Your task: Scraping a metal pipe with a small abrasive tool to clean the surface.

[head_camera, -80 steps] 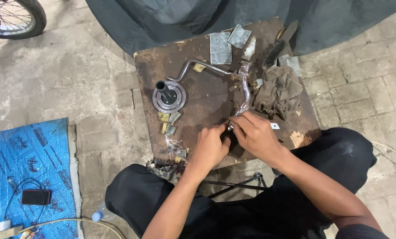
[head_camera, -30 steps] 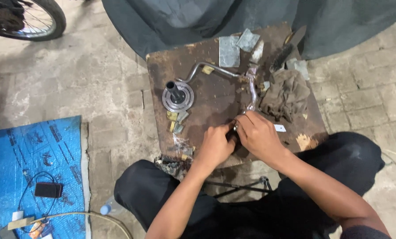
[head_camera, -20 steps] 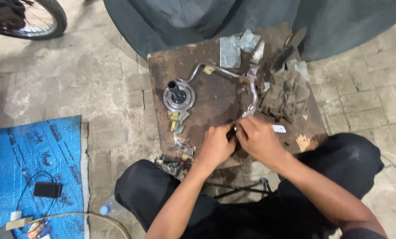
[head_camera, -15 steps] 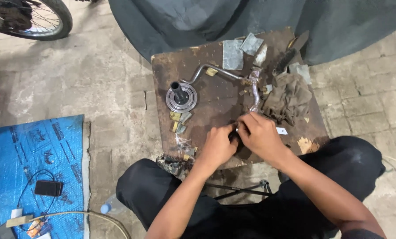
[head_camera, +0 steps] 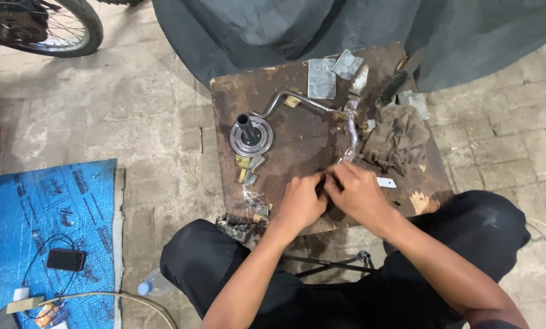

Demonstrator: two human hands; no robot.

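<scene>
Hands are both curled in over the near edge of the bench (head_camera: pixel 267 97), knuckles up, forearms coming in from the lap. Left hand (head_camera: pixel 300 204) and right hand (head_camera: pixel 358 195) meet tip to tip around a small dark part (head_camera: pixel 323 183), pinched between the fingers of both, so clenched rather than loose. You really can't make out what the part is, the fingers cover most of it.

Going by the round metal disc (head_camera: pixel 251 135) with the black stub sticking up: the part sits nearer the person than the disc and off toward the right hand's side. A bent metal rod (head_camera: pixel 303 100) runs from just beside the disc toward the far corner, and a dirty rag (head_camera: pixel 398 137) lies well past the disc on that same side, beyond the right hand. Small brass bits (head_camera: pixel 248 167) are just on the person's side of the disc.

Compared with a moment ago, honestly the same grip, same spot; only the view has drifted a bit.
</scene>
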